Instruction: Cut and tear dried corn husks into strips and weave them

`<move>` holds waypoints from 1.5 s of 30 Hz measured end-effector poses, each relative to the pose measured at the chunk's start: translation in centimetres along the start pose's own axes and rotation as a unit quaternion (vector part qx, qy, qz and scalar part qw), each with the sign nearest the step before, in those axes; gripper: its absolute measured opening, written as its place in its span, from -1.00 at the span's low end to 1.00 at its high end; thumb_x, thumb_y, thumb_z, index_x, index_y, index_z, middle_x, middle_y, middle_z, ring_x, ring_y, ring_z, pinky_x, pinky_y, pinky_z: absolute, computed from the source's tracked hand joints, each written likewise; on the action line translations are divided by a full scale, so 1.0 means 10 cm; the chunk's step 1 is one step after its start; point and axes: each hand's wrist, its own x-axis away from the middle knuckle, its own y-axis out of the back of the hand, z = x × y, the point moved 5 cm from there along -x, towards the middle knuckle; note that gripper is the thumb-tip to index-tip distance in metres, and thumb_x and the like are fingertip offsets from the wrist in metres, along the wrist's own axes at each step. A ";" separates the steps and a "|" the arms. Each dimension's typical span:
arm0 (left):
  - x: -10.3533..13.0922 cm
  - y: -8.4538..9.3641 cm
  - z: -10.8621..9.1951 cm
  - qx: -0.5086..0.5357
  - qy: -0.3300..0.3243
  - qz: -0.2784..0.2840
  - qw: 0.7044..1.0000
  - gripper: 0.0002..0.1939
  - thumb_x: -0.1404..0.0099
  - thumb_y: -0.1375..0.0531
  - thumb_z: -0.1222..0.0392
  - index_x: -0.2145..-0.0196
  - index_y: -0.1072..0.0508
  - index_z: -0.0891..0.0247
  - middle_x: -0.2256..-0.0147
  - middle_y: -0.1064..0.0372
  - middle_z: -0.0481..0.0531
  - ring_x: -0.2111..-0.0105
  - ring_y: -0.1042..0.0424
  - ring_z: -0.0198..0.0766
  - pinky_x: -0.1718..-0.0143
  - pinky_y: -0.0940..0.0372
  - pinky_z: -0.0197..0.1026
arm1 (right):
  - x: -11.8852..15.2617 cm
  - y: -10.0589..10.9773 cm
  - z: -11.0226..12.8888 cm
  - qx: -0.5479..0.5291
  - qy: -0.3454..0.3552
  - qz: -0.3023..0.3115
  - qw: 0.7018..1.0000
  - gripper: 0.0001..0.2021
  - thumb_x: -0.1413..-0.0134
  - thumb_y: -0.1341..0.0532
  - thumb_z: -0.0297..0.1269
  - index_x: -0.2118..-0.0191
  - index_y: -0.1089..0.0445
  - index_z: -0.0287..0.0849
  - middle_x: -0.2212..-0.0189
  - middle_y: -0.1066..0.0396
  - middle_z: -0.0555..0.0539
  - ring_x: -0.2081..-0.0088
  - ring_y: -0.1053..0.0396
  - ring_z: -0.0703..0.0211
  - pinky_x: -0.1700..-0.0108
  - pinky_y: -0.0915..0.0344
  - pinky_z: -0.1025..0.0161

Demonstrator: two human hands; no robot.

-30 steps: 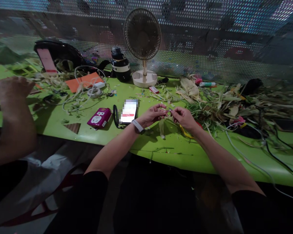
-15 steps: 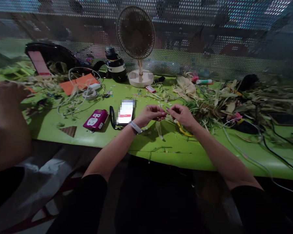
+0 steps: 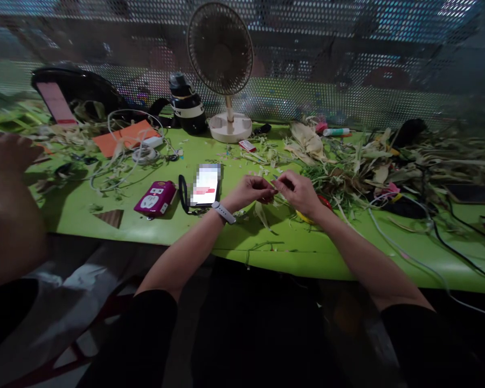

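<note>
My left hand (image 3: 253,192), with a pale watch on its wrist, is closed in a pinch near the middle of the green table (image 3: 186,231). Close beside it, my right hand (image 3: 298,193) pinches too, with a small pointed tip showing at its fingers. What either hand grips is too small to make out. Below my left fingers is a pale strip of dry husk (image 3: 262,217); I cannot tell if it hangs or lies. Under my right wrist, a yellow curved handle (image 3: 305,217) shows in part, with a bit of red near it.
A phone (image 3: 205,185) and a magenta power adapter (image 3: 157,198) lie left of my hands. Behind stand a fan (image 3: 230,129) and a black bottle (image 3: 189,110). Dry leaves (image 3: 372,167) and cables (image 3: 404,253) cover the right. Another person's arm (image 3: 12,215) rests at left.
My hands stay together, with my right hand shifted slightly left. The pale strip now slants more to the right. The view has shifted a little, moving the background slightly up and left.
</note>
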 end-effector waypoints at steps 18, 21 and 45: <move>-0.04 0.10 0.00 0.108 -0.022 0.023 0.994 -0.58 0.12 -0.49 0.04 0.43 -0.45 0.36 0.51 -0.44 -0.08 0.56 -0.38 -0.50 0.47 -0.30 -0.39 | -0.02 0.00 0.02 -0.026 0.085 0.084 0.993 -0.80 -0.08 -0.20 -0.29 0.24 -0.53 -0.25 0.36 -0.52 -0.10 0.41 -0.34 0.24 0.35 -0.25 0.29; -0.03 0.09 -0.01 0.102 -0.019 0.019 0.994 -0.57 0.13 -0.48 0.02 0.44 -0.44 0.35 0.51 -0.44 -0.08 0.56 -0.37 -0.50 0.47 -0.30 -0.38 | -0.02 0.01 0.03 -0.026 0.099 0.068 0.992 -0.82 -0.08 -0.21 -0.29 0.28 -0.54 -0.22 0.39 -0.52 -0.08 0.43 -0.34 0.25 0.37 -0.25 0.29; -0.04 0.13 0.02 0.061 0.051 0.021 0.997 -0.77 -0.07 -0.37 0.28 0.38 -0.38 0.37 0.46 -0.49 -0.01 0.47 -0.48 -0.46 0.58 -0.11 -0.47 | 0.12 0.04 0.25 0.220 0.256 0.004 0.941 -0.83 -0.20 -0.14 -0.34 0.30 -0.50 -0.20 0.40 -0.52 -0.11 0.39 -0.39 0.18 0.36 -0.23 0.28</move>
